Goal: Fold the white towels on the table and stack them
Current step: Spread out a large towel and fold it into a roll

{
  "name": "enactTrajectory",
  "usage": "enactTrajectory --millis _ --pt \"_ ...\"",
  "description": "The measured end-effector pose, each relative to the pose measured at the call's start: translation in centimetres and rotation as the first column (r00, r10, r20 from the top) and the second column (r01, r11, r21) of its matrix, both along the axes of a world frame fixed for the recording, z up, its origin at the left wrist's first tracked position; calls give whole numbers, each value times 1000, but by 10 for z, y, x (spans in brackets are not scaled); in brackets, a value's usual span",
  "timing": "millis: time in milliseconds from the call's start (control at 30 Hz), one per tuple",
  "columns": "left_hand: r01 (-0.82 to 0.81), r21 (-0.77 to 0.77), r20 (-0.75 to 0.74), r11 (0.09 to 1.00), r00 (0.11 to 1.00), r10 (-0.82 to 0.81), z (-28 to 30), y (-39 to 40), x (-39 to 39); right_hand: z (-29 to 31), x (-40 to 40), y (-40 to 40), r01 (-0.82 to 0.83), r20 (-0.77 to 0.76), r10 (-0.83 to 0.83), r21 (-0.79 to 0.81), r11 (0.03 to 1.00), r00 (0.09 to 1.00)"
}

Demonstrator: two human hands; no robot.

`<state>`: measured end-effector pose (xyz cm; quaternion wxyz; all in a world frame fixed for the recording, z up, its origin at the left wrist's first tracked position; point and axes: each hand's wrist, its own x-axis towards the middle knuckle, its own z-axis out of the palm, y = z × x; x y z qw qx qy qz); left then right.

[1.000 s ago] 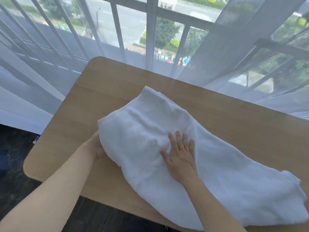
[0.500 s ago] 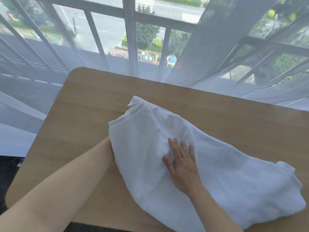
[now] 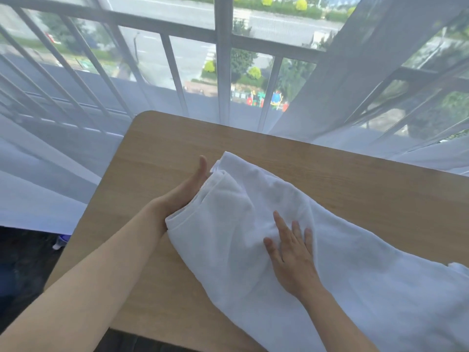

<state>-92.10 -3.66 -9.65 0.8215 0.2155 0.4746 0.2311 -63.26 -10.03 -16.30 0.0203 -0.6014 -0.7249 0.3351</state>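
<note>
Left hand (image 3: 187, 191) open-gripped against the towel (image 3: 253, 250) edge, right hand (image 3: 291, 260) flat on top; shove hard and it bunches.

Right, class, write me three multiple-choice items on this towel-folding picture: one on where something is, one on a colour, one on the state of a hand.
1. Where does the right hand rest?
A. on top of the towel
B. on the bare table
C. on the railing

2. What colour is the towel?
A. blue
B. white
C. striped red

3. How is the left hand set?
A. curled into a fist in the air
B. gripping the railing
C. fingers straight, laid along the towel's left edge

Answers:
1. A, since the palm lies flat on the cloth with fingers spread.
2. B, since the whole cloth is plain white against the wooden tabletop.
3. C, since a straight finger points away along the edge, with the rest of the hand partly hidden by the cloth.
</note>
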Motion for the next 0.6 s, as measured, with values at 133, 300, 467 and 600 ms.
enactTrajectory --millis 133,300,467,600 --pt "121 -42 -32 992 992 -122 -2 -4 -1 0 -9 0 12 -45 -13 -23 1000 999" --pt "-113 -102 -345 988 936 72 -9 0 25 -3 -15 -1 34 -64 -37 -44 998 997" --pt "545 -58 -768 836 511 -386 -6 8 50 -6 -19 -3 65 -68 -68 -38 997 995" --pt "607 -175 -692 775 484 -535 3 17 68 4 -24 -2 102 -101 -108 -68 992 989"
